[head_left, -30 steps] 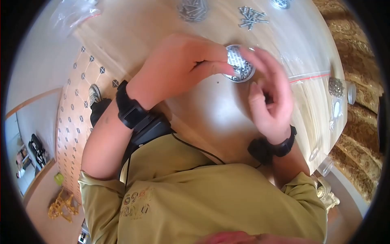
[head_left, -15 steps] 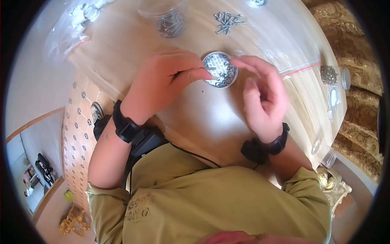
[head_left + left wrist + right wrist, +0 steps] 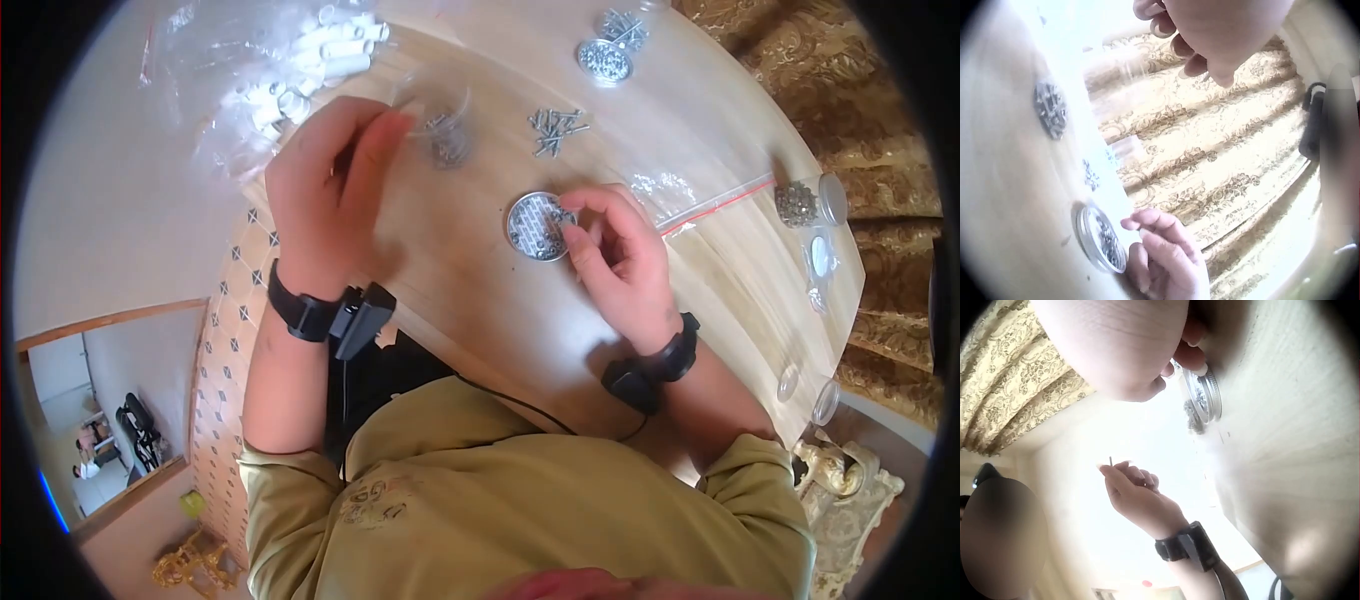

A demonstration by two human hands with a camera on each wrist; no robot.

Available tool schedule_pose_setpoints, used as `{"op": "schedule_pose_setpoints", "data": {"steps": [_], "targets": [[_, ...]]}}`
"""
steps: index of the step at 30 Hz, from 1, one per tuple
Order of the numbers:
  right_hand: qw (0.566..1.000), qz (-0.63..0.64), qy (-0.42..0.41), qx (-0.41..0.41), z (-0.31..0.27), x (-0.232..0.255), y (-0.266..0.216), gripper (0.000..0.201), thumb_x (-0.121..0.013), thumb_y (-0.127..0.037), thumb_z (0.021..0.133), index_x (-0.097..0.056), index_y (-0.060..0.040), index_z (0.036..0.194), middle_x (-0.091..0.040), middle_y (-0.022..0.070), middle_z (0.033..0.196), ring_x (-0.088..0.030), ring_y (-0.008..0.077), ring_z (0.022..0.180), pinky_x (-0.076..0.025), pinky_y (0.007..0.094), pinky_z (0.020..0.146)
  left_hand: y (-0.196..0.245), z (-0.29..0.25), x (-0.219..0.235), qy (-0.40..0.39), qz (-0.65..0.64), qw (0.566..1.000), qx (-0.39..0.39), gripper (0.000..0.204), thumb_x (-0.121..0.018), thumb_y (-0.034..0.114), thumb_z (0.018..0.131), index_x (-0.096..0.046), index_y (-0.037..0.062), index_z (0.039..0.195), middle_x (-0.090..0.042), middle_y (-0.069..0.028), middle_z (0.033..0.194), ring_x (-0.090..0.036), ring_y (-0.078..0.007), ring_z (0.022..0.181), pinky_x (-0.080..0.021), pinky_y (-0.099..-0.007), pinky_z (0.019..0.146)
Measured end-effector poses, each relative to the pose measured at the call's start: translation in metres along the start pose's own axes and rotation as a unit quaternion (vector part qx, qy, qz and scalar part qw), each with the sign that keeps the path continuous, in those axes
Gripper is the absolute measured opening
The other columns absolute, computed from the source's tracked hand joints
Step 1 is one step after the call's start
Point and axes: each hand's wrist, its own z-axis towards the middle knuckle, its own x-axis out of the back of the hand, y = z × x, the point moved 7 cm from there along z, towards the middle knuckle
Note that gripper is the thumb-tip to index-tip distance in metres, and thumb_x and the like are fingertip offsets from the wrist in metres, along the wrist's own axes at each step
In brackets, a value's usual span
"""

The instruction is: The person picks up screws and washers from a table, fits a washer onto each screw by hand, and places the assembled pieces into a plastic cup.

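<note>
My left hand (image 3: 335,190) is raised at the left, near a clear plastic tub (image 3: 455,105). In the right wrist view its thumb and finger pinch a thin metal screw (image 3: 1110,460), which sticks up past the fingertips. A shallow round metal lid (image 3: 517,243) holds many small nuts (image 3: 548,240). My right hand (image 3: 630,265) is at the lid's right side, thumb and forefinger bent in over the nuts. I cannot tell if a nut is between those fingertips. Behind the lid lies a loose pile of screws (image 3: 557,130).
White plastic pipe pieces (image 3: 340,50) lie on clear bags at the back left. Another dish of small metal parts (image 3: 604,62) stands at the back. A red-edged zip bag (image 3: 715,205) is on the right, with a jar of small parts (image 3: 797,204) beyond it.
My left hand has moved from beside the lid up and to the left, with the screw. My right fingers have closed in over the lid's right side. The head view has shifted.
</note>
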Motion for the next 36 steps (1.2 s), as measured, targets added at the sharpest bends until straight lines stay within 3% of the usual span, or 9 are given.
{"op": "schedule_pose_setpoints", "data": {"steps": [6, 9, 12, 14, 15, 17, 23, 33, 36], "targets": [[1.0, -0.002, 0.013, -0.016, 0.003, 0.002, 0.007, 0.024, -0.068, 0.005, 0.092, -0.068, -0.0046, 0.114, -0.056, 0.0039, 0.095, -0.051, 0.0081, 0.064, -0.04, 0.0239, 0.059, -0.03, 0.011, -0.01, -0.071, 0.039, 0.995, 0.051, 0.019, -0.075, 0.009, 0.095, -0.068, 0.0048, 0.112, -0.056, -0.0027, 0.069, -0.049, -0.0106, 0.062, -0.039, -0.0251, 0.058], [0.996, -0.073, 0.01, -0.042, 0.021, 0.011, 0.004, 0.028, -0.066, 0.005, 0.093, -0.068, -0.0058, 0.118, -0.062, 0.0082, 0.102, -0.06, 0.016, 0.071, -0.049, 0.0294, 0.064, -0.037, -0.016, 0.008, 0.073, -0.139, 0.988, 0.004, 0.026, -0.062, 0.0, 0.101, -0.06, -0.0008, 0.127, -0.06, 0.0019, 0.085, -0.05, -0.0046, 0.071, -0.04, -0.0211, 0.065], [0.967, -0.238, 0.009, 0.089, 0.048, 0.017, -0.01, 0.033, -0.066, 0.003, 0.093, -0.068, -0.0091, 0.124, -0.065, 0.0117, 0.118, -0.069, 0.028, 0.085, -0.056, 0.0368, 0.073, -0.035, -0.045, 0.0, 0.091, -0.236, 0.967, 0.007, 0.025, -0.062, 0.001, 0.101, -0.059, -0.0018, 0.126, -0.059, -0.0006, 0.089, -0.05, -0.0048, 0.073, -0.04, -0.0206, 0.066], [0.951, -0.286, -0.022, 0.113, 0.057, 0.013, -0.008, 0.034, -0.065, 0.003, 0.096, -0.069, -0.008, 0.128, -0.066, 0.0114, 0.126, -0.069, 0.0285, 0.093, -0.056, 0.0327, 0.08, -0.024, -0.051, -0.023, -0.082, -0.352, 0.931, 0.044, 0.022, -0.063, 0.003, 0.101, -0.061, -0.0015, 0.123, -0.061, -0.0015, 0.092, -0.052, -0.0048, 0.076, -0.04, -0.0209, 0.066], [0.95, -0.29, -0.036, 0.112, 0.059, 0.012, -0.002, 0.034, -0.065, 0.003, 0.096, -0.069, -0.008, 0.128, -0.066, 0.0114, 0.126, -0.069, 0.0285, 0.093, -0.056, 0.0327, 0.08, -0.019, -0.049, -0.022, -0.073, -0.358, 0.929, 0.054, 0.022, -0.063, 0.003, 0.101, -0.061, -0.0015, 0.123, -0.061, -0.0015, 0.092, -0.052, -0.0048, 0.076, -0.04, -0.0209, 0.066], [0.939, -0.302, -0.086, 0.143, 0.056, 0.004, 0.007, 0.028, -0.068, 0.001, 0.095, -0.073, -0.0071, 0.121, -0.069, 0.0124, 0.127, -0.07, 0.0299, 0.1, -0.057, 0.0345, 0.084, -0.006, -0.047, -0.049, -0.209, -0.451, 0.846, 0.193, 0.015, -0.062, 0.006, 0.102, -0.063, 0.0004, 0.116, -0.061, 0.0002, 0.091, -0.051, -0.004, 0.076, -0.039, -0.0208, 0.065], [0.957, -0.265, -0.052, 0.109, 0.06, 0.012, 0.006, 0.017, -0.074, -0.003, 0.089, -0.072, -0.0071, 0.105, -0.07, 0.0084, 0.111, -0.07, 0.0321, 0.093, -0.057, 0.0376, 0.077, 0.015, -0.018, -0.082, -0.41, -0.492, 0.733, 0.228, 0.009, -0.061, 0.006, 0.102, -0.063, 0.0039, 0.11, -0.059, 0.0044, 0.087, -0.048, -0.0016, 0.071, -0.037, -0.0199, 0.062], [0.947, -0.307, -0.022, 0.095, 0.061, 0.017, 0.012, 0.017, -0.075, 0.0, 0.087, -0.07, -0.0076, 0.102, -0.065, 0.0111, 0.1, -0.067, 0.0342, 0.086, -0.054, 0.0406, 0.072, -0.002, -0.012, -0.142, -0.36, -0.483, 0.787, 0.129, 0.007, -0.061, 0.006, 0.102, -0.061, 0.0048, 0.109, -0.056, 0.0042, 0.081, -0.046, -0.0042, 0.068, -0.038, -0.0227, 0.062], [0.947, -0.312, -0.015, 0.073, 0.061, 0.014, 0.011, 0.018, -0.073, 0.002, 0.088, -0.069, -0.0074, 0.102, -0.064, 0.0113, 0.101, -0.067, 0.0348, 0.086, -0.054, 0.0418, 0.072, 0.006, -0.012, -0.135, -0.345, -0.395, 0.851, 0.037, 0.016, -0.065, 0.008, 0.098, -0.061, 0.0061, 0.113, -0.054, -0.0009, 0.078, -0.048, -0.0093, 0.066, -0.041, -0.0272, 0.061]]}}
